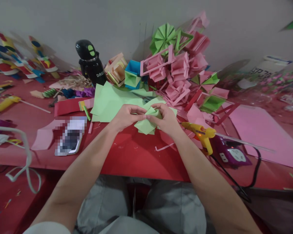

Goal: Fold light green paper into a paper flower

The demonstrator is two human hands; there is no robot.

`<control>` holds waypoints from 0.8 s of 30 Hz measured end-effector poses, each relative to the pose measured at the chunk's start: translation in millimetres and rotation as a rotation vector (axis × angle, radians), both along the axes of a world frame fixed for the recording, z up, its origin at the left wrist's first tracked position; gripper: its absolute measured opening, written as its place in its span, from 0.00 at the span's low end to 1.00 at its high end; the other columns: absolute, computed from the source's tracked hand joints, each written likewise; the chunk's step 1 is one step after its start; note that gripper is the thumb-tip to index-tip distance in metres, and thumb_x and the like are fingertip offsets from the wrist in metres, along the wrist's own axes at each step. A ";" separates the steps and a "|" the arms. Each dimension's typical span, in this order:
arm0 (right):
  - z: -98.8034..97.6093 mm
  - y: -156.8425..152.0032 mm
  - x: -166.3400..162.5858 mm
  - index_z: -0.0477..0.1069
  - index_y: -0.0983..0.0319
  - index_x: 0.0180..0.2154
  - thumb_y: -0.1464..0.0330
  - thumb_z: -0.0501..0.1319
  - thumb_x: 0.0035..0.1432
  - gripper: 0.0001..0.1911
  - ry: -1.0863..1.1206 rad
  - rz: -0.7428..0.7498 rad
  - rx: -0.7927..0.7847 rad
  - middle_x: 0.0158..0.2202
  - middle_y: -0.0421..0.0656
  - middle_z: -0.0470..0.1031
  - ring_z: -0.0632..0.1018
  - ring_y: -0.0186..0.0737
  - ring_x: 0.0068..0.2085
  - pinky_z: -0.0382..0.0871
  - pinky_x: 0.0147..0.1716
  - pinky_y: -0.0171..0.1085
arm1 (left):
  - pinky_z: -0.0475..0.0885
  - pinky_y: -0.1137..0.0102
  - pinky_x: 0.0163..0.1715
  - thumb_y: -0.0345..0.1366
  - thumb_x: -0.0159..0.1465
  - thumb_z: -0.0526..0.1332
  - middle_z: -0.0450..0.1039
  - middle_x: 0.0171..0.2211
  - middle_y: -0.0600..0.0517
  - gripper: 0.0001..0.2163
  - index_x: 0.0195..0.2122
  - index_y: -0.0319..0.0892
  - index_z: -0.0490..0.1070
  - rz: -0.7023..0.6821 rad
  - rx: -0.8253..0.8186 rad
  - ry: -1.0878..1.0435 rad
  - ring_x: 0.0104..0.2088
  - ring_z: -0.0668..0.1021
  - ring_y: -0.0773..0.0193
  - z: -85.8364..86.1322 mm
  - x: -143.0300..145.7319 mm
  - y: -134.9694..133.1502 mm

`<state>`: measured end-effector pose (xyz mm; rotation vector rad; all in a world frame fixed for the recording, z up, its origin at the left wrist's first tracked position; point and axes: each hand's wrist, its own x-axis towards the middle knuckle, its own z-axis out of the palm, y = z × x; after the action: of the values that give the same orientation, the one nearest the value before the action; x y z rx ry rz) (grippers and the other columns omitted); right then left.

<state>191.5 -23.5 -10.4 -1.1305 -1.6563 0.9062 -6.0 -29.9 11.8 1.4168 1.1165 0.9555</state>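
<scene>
Between my two hands is a folded piece of light green paper (pixel 146 126), held just above the red table near its middle. My left hand (pixel 129 116) pinches its left side with thumb and fingers. On the other side my right hand (pixel 165 117) grips the upper right part, fingers curled over the fold. Loose light green sheets (pixel 107 102) lie right behind my hands, with scissors (pixel 146 98) resting on them. The lower tip of the folded paper points toward me; some of its folds are hidden by my fingers.
A yellow glue gun (pixel 202 133) lies by my right forearm, next to a purple power strip (pixel 231 154). To my left is a phone (pixel 72 136). A black bottle (pixel 91 65) and a pile of pink folded paper shapes (pixel 178 65) stand along the wall.
</scene>
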 end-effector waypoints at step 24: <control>-1.3 -0.3 -1.6 0.77 0.61 0.33 0.63 0.67 0.58 0.08 0.000 -0.080 0.105 0.30 0.45 0.82 0.80 0.40 0.30 0.70 0.30 0.38 | 0.68 0.68 0.35 0.34 0.58 0.64 0.76 0.35 0.48 0.06 0.36 0.39 0.74 -0.027 0.085 0.333 0.36 0.77 0.60 -4.7 -3.0 4.4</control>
<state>189.9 -23.8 -11.8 -1.1170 -1.6277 0.7593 -9.0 -25.4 7.2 1.6993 1.3076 0.7724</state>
